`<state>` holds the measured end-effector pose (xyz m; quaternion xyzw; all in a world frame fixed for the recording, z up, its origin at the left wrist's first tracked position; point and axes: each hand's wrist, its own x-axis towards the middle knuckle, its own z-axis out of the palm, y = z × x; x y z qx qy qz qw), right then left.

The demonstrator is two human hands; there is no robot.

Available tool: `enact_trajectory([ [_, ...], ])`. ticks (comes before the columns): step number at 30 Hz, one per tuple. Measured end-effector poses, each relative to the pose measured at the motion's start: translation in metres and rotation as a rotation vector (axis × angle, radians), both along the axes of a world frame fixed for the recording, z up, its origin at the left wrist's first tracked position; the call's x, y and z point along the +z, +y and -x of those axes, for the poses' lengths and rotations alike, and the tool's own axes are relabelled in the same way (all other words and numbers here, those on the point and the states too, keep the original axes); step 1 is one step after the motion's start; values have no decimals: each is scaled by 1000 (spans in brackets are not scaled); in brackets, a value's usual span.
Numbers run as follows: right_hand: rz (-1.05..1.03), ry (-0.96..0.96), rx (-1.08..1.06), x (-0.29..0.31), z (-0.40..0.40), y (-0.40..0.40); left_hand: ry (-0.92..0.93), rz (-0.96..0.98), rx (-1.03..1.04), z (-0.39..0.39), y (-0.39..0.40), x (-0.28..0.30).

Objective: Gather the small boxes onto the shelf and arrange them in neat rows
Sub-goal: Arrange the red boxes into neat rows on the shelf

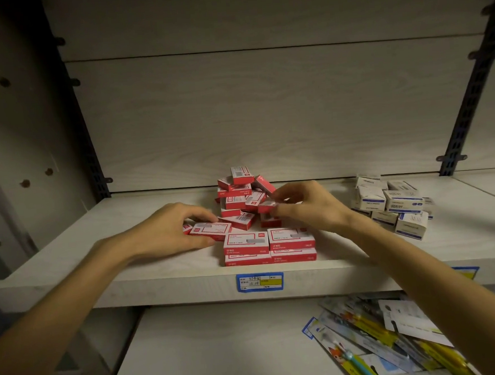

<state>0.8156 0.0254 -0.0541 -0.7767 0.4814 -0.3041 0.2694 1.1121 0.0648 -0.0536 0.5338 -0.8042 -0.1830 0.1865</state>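
A loose heap of small red-and-white boxes [242, 193] lies in the middle of the pale wooden shelf [98, 256]. In front of it, two short stacks of the same boxes [269, 245] stand side by side at the shelf's front edge. My left hand [167, 231] grips a flat red box [211, 229] just left of the stacks, thumb at its near side and fingers over its far edge. My right hand [306, 205] pinches another small red box [266, 207] above the right side of the heap.
A jumble of white-and-blue boxes [394, 206] sits on the right part of the shelf. A blue price label [260, 281] is stuck on the shelf's front edge. Packaged toothbrushes [383, 342] lie on the lower shelf at right. Dark slotted uprights [468, 98] frame the back panel.
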Motion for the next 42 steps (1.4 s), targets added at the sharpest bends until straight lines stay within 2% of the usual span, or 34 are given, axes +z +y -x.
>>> enact_trajectory([
  [6, -3, -172, -92, 3, 13, 9, 27, 53, -17, 4, -5, 3],
  [12, -52, -40, -232, 7, 21, 5, 41, 37, -31, 12, -8, 1],
  [18, -99, 1, -161, -1, 28, 2, -5, 12, -67, 13, -5, 5],
  [21, -132, -49, -166, -3, 30, 4, -30, 0, -69, 13, -5, 7],
  [26, -220, -180, -183, -4, 35, 7, 27, 10, -59, 11, -2, 5],
  [33, -212, -201, -199, -4, 37, 12, 129, 85, -14, 22, -3, 14],
  [37, -221, -222, -244, -2, 41, 13, 61, 138, -94, 45, -11, 27],
  [42, -163, -172, -317, 1, 57, 18, -2, 85, -238, 82, -26, 36],
])
